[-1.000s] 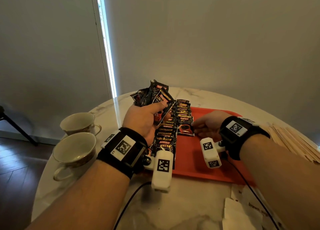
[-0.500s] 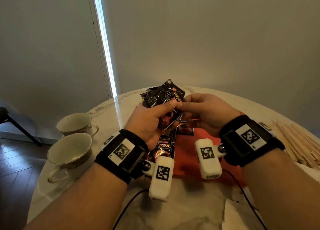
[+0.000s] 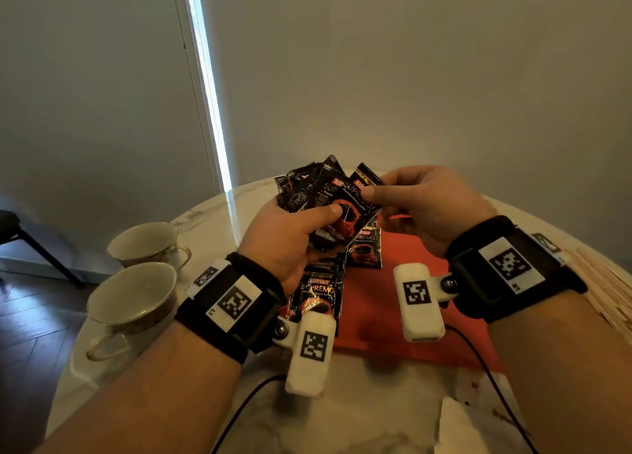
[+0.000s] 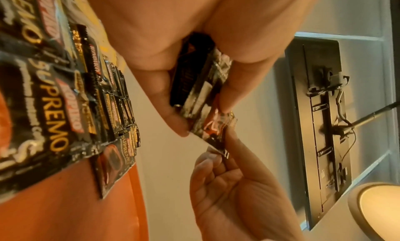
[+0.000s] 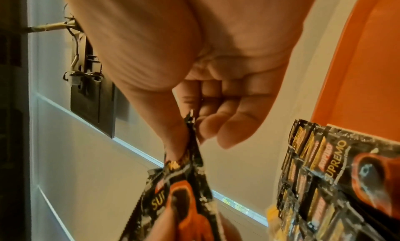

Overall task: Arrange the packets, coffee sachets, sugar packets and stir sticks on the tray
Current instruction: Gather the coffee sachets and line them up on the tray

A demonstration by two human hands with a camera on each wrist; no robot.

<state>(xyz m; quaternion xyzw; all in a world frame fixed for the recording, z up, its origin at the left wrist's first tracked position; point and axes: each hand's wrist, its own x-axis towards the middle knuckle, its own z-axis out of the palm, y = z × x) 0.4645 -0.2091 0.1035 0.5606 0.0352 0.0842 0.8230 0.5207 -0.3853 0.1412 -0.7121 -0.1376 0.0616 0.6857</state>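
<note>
The left hand [image 3: 290, 238] is gripping a fanned bunch of coffee sachets [image 3: 307, 190] above the far left part of the red tray [image 3: 383, 317], its thumb pressing across their fronts and its fingers curling behind them. The right hand [image 3: 427, 207] is pinching the top edge of the front sachet [image 3: 359, 197] between thumb and forefinger, so each hand's grip is clamped on foil, not apart. In the right wrist view the other fingers [image 5: 233, 132] of that hand are curling loosely beside the pinch. On the tray, a row of sachets [image 3: 319, 293] is lying overlapped along the 9 o'clock side, running toward 12 o'clock, with one single sachet [image 3: 366, 248] lying just beside the row at its 3 o'clock side. The tray is sitting on a round marble desk [image 3: 342, 412]. Two cups [image 3: 133, 296] are standing at the desk's 9 o'clock edge, near each other. Wooden stir sticks [image 3: 605, 289] are lying in a heap at 3 o'clock, off the tray. White paper packets [image 3: 478, 429] are lying at about 5 o'clock, near the desk's edge.
</note>
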